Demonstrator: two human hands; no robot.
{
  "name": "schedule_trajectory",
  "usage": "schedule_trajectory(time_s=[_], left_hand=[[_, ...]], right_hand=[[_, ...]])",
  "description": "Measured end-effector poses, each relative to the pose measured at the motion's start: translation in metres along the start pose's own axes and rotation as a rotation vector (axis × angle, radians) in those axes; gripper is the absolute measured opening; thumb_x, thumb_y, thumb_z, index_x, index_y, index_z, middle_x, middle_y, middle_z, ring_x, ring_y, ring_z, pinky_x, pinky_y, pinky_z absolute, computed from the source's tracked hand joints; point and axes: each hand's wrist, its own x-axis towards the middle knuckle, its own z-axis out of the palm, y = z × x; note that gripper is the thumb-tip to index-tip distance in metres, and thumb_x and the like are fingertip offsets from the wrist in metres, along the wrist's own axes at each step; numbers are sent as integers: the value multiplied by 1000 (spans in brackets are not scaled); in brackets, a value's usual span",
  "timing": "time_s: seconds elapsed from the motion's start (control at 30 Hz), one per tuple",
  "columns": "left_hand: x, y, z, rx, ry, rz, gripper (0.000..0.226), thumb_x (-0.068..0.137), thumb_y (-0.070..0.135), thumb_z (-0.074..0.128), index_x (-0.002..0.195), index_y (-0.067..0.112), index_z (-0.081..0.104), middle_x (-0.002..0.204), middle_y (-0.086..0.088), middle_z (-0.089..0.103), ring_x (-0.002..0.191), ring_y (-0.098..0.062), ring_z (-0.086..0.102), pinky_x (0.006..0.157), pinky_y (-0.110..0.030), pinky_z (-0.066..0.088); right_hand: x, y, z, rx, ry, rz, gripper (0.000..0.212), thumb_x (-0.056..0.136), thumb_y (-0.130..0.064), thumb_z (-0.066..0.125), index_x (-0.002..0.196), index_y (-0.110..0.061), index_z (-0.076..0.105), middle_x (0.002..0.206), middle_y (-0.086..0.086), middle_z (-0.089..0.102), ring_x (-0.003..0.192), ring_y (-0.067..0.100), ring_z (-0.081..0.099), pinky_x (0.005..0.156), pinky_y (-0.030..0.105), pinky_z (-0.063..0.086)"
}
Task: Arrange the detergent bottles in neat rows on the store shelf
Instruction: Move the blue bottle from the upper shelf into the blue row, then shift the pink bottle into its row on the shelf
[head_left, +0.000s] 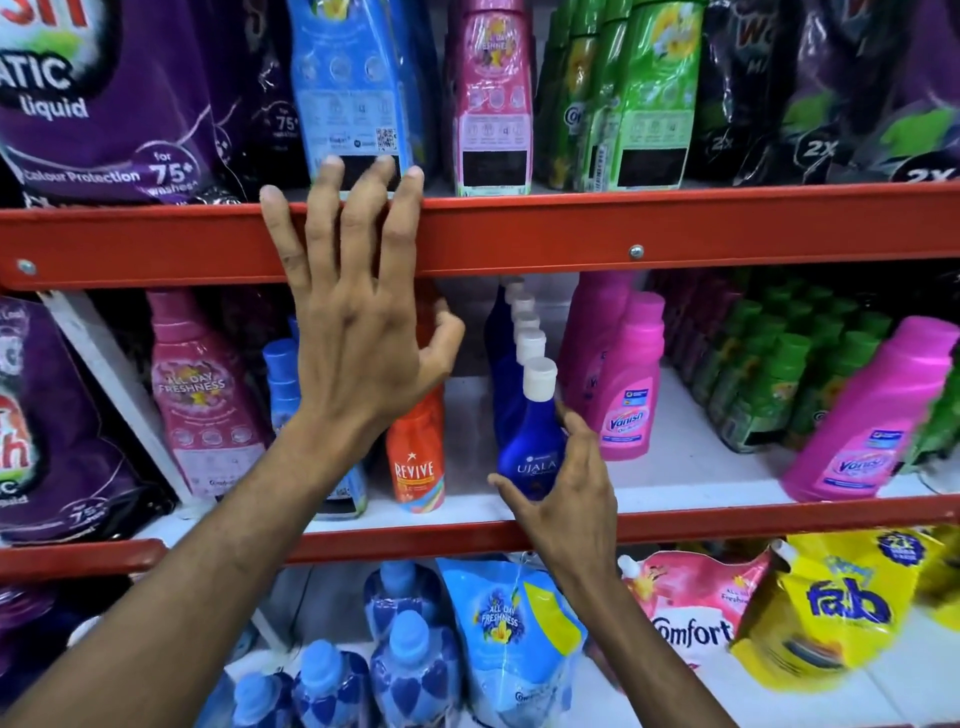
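At the far left, large purple pouches (104, 98) lean on the top shelf, and another purple pouch (47, 415) stands at the left end of the middle shelf. Next along the middle shelf stands a pink bottle (200, 395), then a light blue bottle (283, 379) mostly hidden behind the left arm.

The left hand (353, 322) is raised in front of the red front rail of the top shelf (571, 234), its fingers (324, 171) spread apart and holding nothing; the fingertips reach the bottom of a blue pouch (353, 88) on the top shelf, though contact is hard to judge. Below the hand, an orange bottle (418, 457) stands near the front edge of the middle shelf (701, 499).

Just to its right runs a row of dark blue bottles with white caps, lined up front to back (at least 5 caps show). The right hand (566, 493) is on the front dark blue bottle (532, 447) at the shelf's front edge, thumb on its left side and the other fingers on its right, closed around its lower body.

Farther right stand 2 pink bottles (628, 395) one behind the other, a block of green bottles (769, 364) and another pink bottle tilted (872, 415) near the right end. Blue, pink and yellow pouches (841, 603) fill the bottom shelf.
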Motion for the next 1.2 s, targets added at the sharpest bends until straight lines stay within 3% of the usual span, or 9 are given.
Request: schedule_trajectory(time_s=[0.1, 0.23, 0.4, 0.47, 0.57, 0.73, 0.9, 1.2], left_hand=[[-23, 21, -8, -152, -19, -17, 81, 78, 33, 67, 151, 10, 42, 160, -17, 35, 152, -43, 22, 122, -68, 13], [-86, 66, 3, -413, -103, 159, 63, 79, 26, 70, 140, 12, 58, 151, -17, 49, 142, -38, 44, 113, -63, 36], [-144, 115, 38, -575, -381, 215, 48, 80, 26, 67, 126, 14, 68, 131, -6, 67, 120, -27, 61, 104, -46, 51], [-158, 123, 50, -579, -509, 200, 45, 81, 30, 63, 124, 16, 68, 129, -4, 68, 116, -25, 64, 102, -42, 53], [-176, 128, 64, -558, -657, 186, 48, 82, 35, 56, 125, 17, 68, 129, -3, 69, 114, -23, 66, 103, -37, 51], [-190, 125, 66, -520, -737, 132, 51, 82, 38, 52, 124, 16, 70, 125, -2, 72, 111, -20, 68, 105, -25, 38], [-194, 121, 64, -527, -742, 102, 53, 82, 37, 51, 124, 13, 70, 124, -3, 74, 116, -16, 61, 106, -26, 37], [-198, 105, 57, -527, -764, 34, 48, 84, 35, 52, 124, 14, 70, 122, -1, 73, 111, -17, 68, 105, -21, 38]], right_hand=[[-4, 9, -11, -3, 12, -34, 87, 74, -51, 82, 143, -21, 39, 139, 2, 55, 124, 21, 52, 94, 29, 47], [-5, 40, -36, -38, 118, -105, 57, 86, -34, 74, 134, -11, 54, 139, 10, 56, 127, 29, 53, 108, 36, 42], [3, 87, -77, -130, 342, -10, 38, 82, -21, 72, 117, -6, 64, 137, 16, 56, 126, 37, 52, 111, 37, 34], [10, 106, -93, -151, 445, 49, 41, 82, -19, 73, 119, -5, 61, 139, 17, 55, 128, 38, 49, 114, 38, 31], [23, 135, -115, -148, 548, 183, 66, 80, -22, 77, 136, -2, 48, 146, 21, 48, 136, 38, 40, 118, 48, 30], [42, 177, -135, -174, 490, 423, 104, 77, -33, 83, 153, 2, 22, 157, 27, 31, 145, 42, 29, 122, 48, 26], [50, 196, -143, -129, 504, 505, 100, 74, -32, 86, 150, 0, 31, 149, 25, 46, 137, 41, 44, 113, 47, 38], [43, 177, -135, -83, 509, 451, 89, 64, -37, 89, 137, -7, 48, 130, 19, 61, 120, 37, 57, 100, 46, 47]])
